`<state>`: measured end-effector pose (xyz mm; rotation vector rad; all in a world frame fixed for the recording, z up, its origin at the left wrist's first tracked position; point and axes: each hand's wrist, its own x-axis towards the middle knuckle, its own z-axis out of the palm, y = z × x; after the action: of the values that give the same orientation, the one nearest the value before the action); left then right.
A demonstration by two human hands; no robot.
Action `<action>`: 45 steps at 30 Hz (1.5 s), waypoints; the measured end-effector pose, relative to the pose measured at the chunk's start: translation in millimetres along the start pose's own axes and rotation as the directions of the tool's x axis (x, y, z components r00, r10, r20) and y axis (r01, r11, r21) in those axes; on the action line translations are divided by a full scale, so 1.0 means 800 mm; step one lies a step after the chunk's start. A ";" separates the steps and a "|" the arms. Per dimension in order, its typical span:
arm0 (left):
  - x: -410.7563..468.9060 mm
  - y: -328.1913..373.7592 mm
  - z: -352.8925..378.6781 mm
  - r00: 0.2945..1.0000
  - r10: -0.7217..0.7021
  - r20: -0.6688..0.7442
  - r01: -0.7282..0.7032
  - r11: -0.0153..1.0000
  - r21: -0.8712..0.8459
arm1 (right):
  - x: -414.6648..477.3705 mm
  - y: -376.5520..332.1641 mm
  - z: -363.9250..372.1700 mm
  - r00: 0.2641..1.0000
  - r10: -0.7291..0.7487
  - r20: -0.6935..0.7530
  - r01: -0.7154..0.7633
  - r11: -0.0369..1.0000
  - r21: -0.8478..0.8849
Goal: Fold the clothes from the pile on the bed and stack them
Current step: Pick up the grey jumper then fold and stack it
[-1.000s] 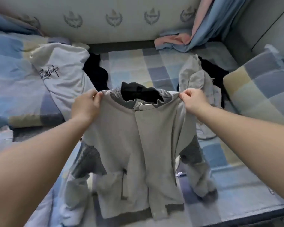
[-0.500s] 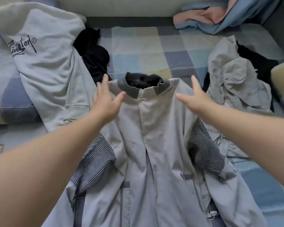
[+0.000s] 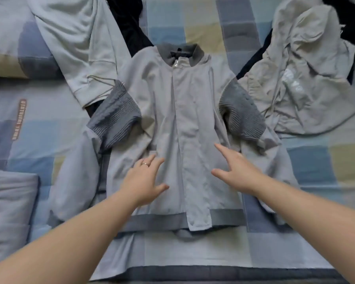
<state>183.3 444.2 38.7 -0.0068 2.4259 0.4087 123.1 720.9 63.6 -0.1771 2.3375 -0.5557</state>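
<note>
Head view. Location: grey jacket [image 3: 178, 119] spread front-up on checked bed [image 3: 49, 136], collar [image 3: 180, 54] far side. Grip: left hand [image 3: 143, 179], right hand [image 3: 238, 169] splayed, fingers straight, flat on lower front, holding nothing. Handling, judged: light, soft, limp, ribbed sleeve panels [image 3: 115, 115] thicker. Take hold: pinch shoulder [image 3: 145, 66] plus hem band [image 3: 152, 221]; support against sagging.

A bed [image 3: 213, 272] covered in a blue, yellow and grey checked sheet [image 3: 316, 165] fills the view; a matching pillow [image 3: 6, 50] lies at left.

left grip [image 3: 144, 179] flat, right grip [image 3: 237, 173] splayed, both perhaps pressing down
</note>
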 end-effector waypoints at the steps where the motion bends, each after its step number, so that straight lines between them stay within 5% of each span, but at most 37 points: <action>1: -0.017 -0.006 0.031 1.000 -0.021 0.016 0.021 1.000 0.013 | -0.012 0.013 0.025 1.000 -0.015 0.016 0.015 1.000 -0.024; 6: -0.081 -0.040 0.154 0.991 -0.091 0.095 0.074 0.984 0.163 | -0.062 0.071 0.138 0.985 -0.046 0.165 0.103 0.929 -0.354; 10: -0.088 -0.070 0.200 0.996 -0.025 -0.090 0.048 0.964 0.260 | -0.070 0.104 0.197 0.989 -0.026 0.144 0.097 0.850 -0.518; 13: -0.071 -0.084 0.198 0.960 0.056 -0.275 0.003 0.977 0.212 | -0.061 0.117 0.206 0.985 -0.160 -0.057 0.120 0.891 -0.439; 15: -0.068 -0.086 0.185 0.964 0.051 -0.262 -0.004 0.984 0.179 | -0.058 0.121 0.201 0.975 -0.160 -0.157 0.102 0.940 -0.325; 19: -0.099 -0.086 0.178 0.988 0.036 -0.150 -0.023 0.996 0.088 | -0.082 0.124 0.180 0.967 -0.174 -0.184 0.129 0.964 -0.233; 29: -0.157 -0.097 0.190 0.973 -0.215 -0.079 0.229 0.934 0.275 | -0.168 0.149 0.209 0.976 0.035 -0.215 -0.082 0.973 -0.215; 31: -0.153 -0.077 0.193 0.979 -0.192 -0.070 0.204 0.918 0.340 | -0.168 0.151 0.219 0.973 0.093 -0.213 -0.120 0.986 -0.118; 34: -0.144 -0.027 0.202 0.988 0.120 -0.099 -0.084 0.945 0.316 | -0.158 0.154 0.221 0.947 0.236 -0.218 -0.185 0.955 0.232; 36: -0.133 0.016 0.209 0.950 0.283 -0.128 -0.245 0.936 0.252 | -0.146 0.156 0.218 0.871 0.461 -0.167 -0.304 0.775 0.554; 39: -0.102 0.079 0.225 0.925 0.356 -0.130 -0.329 0.925 0.191 | -0.125 0.159 0.204 0.770 0.628 0.108 -0.393 0.335 0.857; 45: -0.051 0.151 0.257 0.964 0.258 -0.063 -0.224 0.919 0.326 | -0.101 0.177 0.187 0.841 0.445 0.309 -0.506 0.442 0.741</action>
<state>329.1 614.8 -50.4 0.4257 2.5791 0.1235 288.3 819.7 -45.6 0.8710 1.6983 -1.2139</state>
